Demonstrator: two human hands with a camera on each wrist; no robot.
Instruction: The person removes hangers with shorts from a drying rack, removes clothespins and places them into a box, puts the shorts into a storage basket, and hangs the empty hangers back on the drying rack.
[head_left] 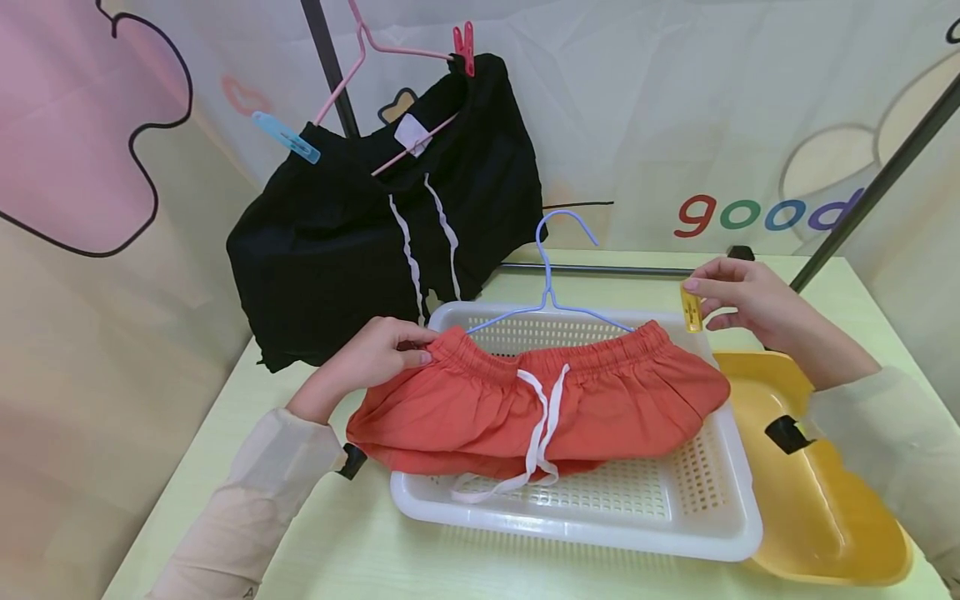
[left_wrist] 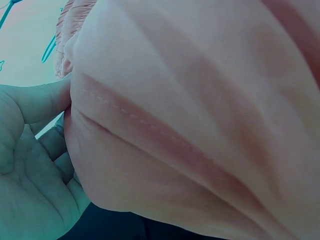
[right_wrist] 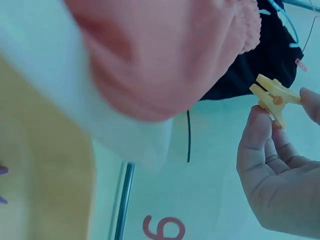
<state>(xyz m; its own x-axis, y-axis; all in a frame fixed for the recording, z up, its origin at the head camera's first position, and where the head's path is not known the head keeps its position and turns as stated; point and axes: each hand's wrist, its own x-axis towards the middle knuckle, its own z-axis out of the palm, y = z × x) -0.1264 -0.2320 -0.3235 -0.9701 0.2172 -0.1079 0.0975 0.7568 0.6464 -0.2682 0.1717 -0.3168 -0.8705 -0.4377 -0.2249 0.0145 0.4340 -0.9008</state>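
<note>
Coral-red shorts (head_left: 480, 408) with white drawstrings lie over a white perforated basket (head_left: 585, 533). A blue hanger (head_left: 548, 275) rises from behind their waistband, its hook upward. My left hand (head_left: 378, 358) pinches the left end of the waistband between thumb and fingers; in the left wrist view the shorts' cloth (left_wrist: 190, 115) fills most of the picture. Up at the right, apart from the shorts, my right hand (head_left: 750, 300) pinches a yellow clothespin (head_left: 692, 308). The right wrist view shows that clothespin (right_wrist: 275, 97) between thumb and fingers.
Black shorts (head_left: 360, 250) hang on a pink hanger (head_left: 408, 52) at the back left, with a blue clothespin (head_left: 287, 137) and a red clothespin (head_left: 464, 50) at the waistband. A yellow tray (head_left: 802, 500) sits partly under the basket's right side. Dark rack bars (head_left: 885, 175) slant behind.
</note>
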